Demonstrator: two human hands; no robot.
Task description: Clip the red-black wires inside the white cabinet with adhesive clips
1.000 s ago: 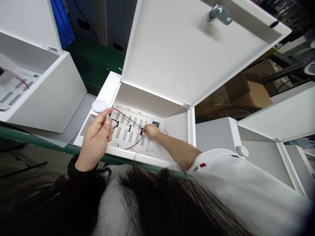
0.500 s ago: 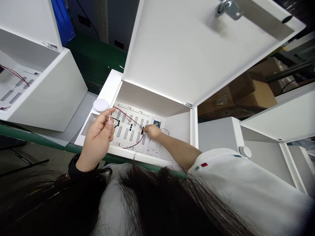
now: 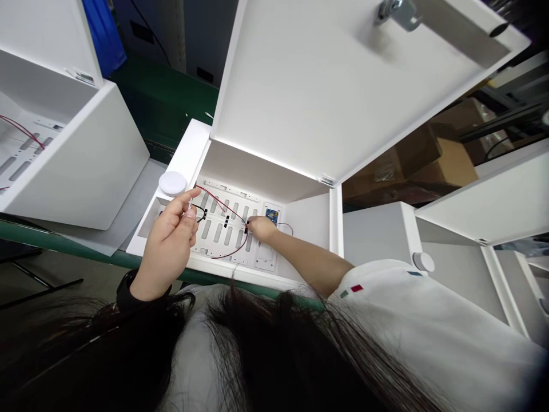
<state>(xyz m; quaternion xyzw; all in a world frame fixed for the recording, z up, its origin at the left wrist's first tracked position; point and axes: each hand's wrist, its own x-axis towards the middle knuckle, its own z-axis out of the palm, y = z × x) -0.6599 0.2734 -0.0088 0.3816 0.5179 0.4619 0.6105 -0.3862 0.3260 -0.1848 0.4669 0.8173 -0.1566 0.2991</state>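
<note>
1. Hands barely shifted since the earlier frame.
2. Left hand [image 3: 167, 246] pinched on black lead [image 3: 198, 212], held up, apparently to keep it off the panel.
3. Right hand [image 3: 261, 229] pressed at black wire clip [image 3: 246, 228], grip unclear, apparently pinning red wire [image 3: 225, 208].
4. Wires lie between the hands, on slotted white panel [image 3: 225, 254]; round white puck [image 3: 172, 183] sits just beyond the left hand.

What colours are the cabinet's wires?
The wires are red and black, clearest in the head view.

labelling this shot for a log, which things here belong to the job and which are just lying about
Part of the job: left hand, right hand, red wire, slotted white panel, blue circuit board.
Lying about: cardboard boxes, second white cabinet.
</note>
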